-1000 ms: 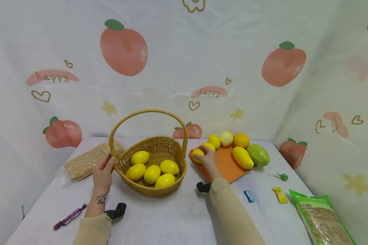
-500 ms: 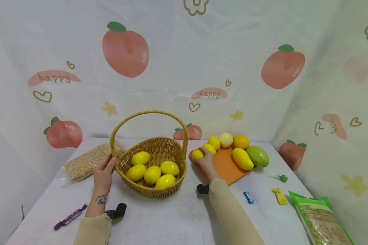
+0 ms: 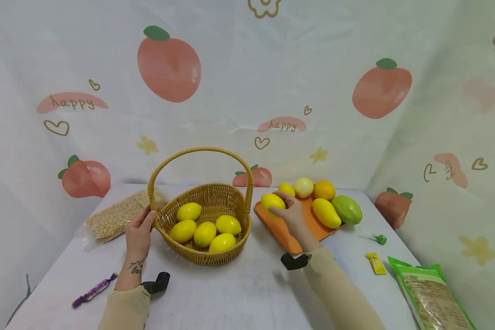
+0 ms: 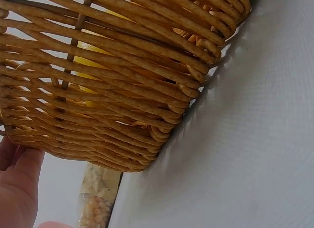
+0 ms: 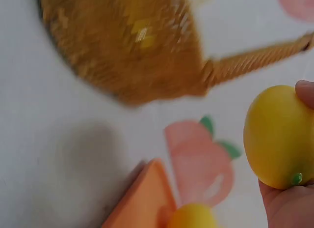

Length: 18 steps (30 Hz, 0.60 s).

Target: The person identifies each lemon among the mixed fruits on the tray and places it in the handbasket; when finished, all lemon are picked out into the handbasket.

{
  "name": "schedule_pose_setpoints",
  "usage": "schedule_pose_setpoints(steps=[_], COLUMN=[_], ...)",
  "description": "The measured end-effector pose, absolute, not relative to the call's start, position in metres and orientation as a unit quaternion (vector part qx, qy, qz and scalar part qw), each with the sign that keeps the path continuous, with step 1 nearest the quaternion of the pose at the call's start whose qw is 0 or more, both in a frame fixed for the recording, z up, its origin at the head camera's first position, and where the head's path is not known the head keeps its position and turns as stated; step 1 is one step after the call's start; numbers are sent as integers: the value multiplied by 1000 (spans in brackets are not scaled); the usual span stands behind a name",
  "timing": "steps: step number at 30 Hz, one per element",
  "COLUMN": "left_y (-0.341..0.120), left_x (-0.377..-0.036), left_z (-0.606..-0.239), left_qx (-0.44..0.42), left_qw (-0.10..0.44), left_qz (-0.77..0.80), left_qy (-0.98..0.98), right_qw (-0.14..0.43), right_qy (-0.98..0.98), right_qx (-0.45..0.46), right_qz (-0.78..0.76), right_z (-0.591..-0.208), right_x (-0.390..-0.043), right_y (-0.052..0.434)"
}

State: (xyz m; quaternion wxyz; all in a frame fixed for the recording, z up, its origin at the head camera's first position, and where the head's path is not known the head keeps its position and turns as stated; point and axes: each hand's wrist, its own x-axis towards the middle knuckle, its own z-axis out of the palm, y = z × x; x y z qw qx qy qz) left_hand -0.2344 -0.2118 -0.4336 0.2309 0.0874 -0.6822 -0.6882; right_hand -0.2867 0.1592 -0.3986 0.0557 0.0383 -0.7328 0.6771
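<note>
A wicker basket (image 3: 206, 258) with a tall hooped handle stands left of centre, several lemons (image 3: 204, 234) inside it. At its left side, my left hand (image 3: 138, 238) grips the rim where the handle joins; in the left wrist view the fingertips touch the weave. My right hand (image 3: 292, 215) pinches another lemon (image 3: 271, 203) between thumb and fingers, raised over the left corner of an orange tray (image 3: 277, 228). The right wrist view shows this lemon (image 5: 277, 137) close up, apart from the basket. One more lemon (image 3: 286, 189) sits at the tray's back edge.
A pale round fruit (image 3: 304, 187), an orange (image 3: 324, 189), a mango (image 3: 327, 213) and a green fruit (image 3: 347, 209) lie round the tray. Bagged kernels (image 3: 117, 220), a purple candy (image 3: 94, 290), a lollipop (image 3: 381, 239), a yellow candy (image 3: 376, 263) and a green-edged bag (image 3: 431, 293) surround them.
My right hand has taken hold of the lemon at the tray's left corner and raised it slightly. Its forearm has swung right, covering most of the blue candy. The left hand stays at the basket.
</note>
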Motion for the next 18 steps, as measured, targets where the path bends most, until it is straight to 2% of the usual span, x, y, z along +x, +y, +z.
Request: schedule_pose_setpoints(steps=[10,18], left_y=[-213,-212], left_x=[-235,-234], left_z=[-434,-434], left_qx=[84,92], left_qw=[237,228], left_qz=[-712,-694], left_qy=[-655,-677], right_qw=[-49,-94], right_qy=[-665,-696], right_qx=[164,182], right_qz=[727,688], right_z=[-370,-363], right_x=[-247,-260], right_y=[122,63])
